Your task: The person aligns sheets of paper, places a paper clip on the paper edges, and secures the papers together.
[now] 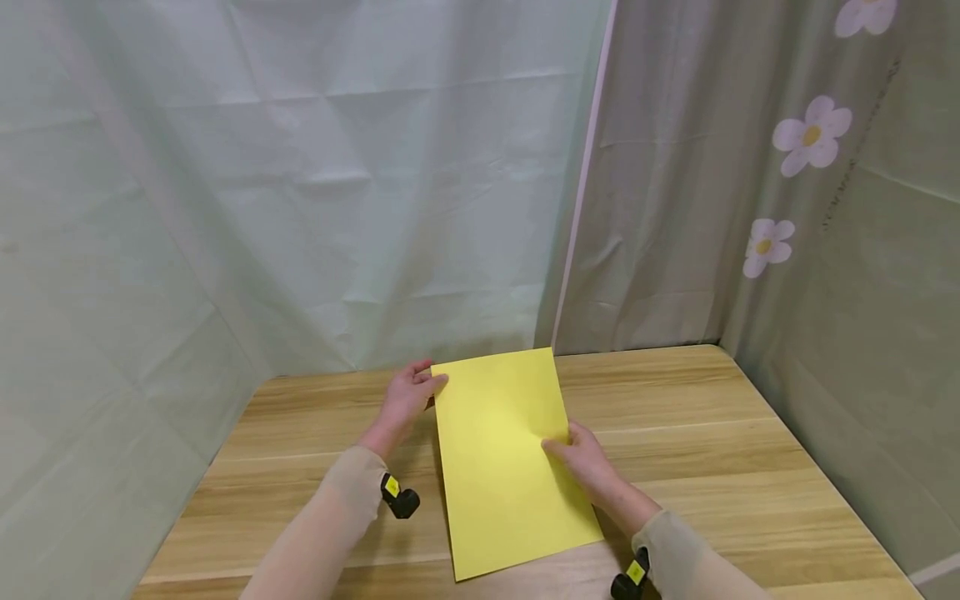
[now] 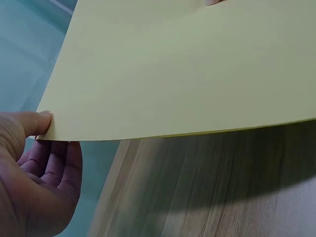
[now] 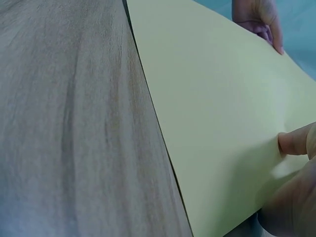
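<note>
A plain yellow sheet of paper (image 1: 498,475) slants over the middle of the wooden table, its far end raised. My left hand (image 1: 411,392) pinches its far left corner, thumb on top and fingers beneath, as the left wrist view shows at the paper's corner (image 2: 148,74). On the right long edge, my right hand (image 1: 588,462) grips the sheet with the thumb pressed on its upper face; the fingers are hidden underneath. In the right wrist view, that thumb (image 3: 294,142) dents the surface slightly. Shadow lies on the wood below the raised left edge.
The wooden table (image 1: 712,467) extends on both sides of the sheet. Pale curtains (image 1: 375,183) hang right behind its far edge and along both sides, with white flowers (image 1: 812,136) printed at the right. A small black camera (image 1: 401,498) is strapped to each wrist.
</note>
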Available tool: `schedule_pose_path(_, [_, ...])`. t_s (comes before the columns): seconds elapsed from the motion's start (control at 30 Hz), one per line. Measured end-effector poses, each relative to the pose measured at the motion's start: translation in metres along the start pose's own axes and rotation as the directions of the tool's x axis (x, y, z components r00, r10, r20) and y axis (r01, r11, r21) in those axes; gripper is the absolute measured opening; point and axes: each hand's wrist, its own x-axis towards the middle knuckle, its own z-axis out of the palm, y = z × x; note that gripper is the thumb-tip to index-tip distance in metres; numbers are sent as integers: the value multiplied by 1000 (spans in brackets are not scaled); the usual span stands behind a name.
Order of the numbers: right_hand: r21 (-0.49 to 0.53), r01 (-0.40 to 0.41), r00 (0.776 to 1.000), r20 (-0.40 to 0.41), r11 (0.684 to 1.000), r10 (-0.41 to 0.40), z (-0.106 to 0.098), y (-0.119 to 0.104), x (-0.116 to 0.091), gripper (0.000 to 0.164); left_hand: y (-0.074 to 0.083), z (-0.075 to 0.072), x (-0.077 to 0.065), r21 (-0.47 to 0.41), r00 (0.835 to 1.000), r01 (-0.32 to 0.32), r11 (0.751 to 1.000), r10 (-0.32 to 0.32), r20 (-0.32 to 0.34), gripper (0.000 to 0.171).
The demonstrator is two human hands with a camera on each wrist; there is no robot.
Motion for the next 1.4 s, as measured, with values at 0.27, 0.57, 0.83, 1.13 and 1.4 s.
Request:
schedule_pose_path(0.27, [7,3,1000,-17,1000,-3,4,3,-1,40,-2,4,1,-9,999,6,1000,-7,-49,58])
schedule_pose_path(0.57, [-1,12,1000,-23,1000,-12,10,3,-1,38,-3,8,0,-61,994,24,998,-30,-101,59])
schedule_pose_path(0.83, [4,-5,998,-58,1000,5,8,4,0,39,-3,8,1,-81,999,10,997,-14,-50,62])
schedule_pose_path(1.13, [15,-26,995,-100,1000,28,3,-2,1,41,-5,0,-5,-167,998,69,984,-70,-2,63])
schedule_pose_path(1.4, [26,-32,994,-107,999,34,-2,-6,2,39,-22,-17,-25,-142,991,125,982,-115,74,62])
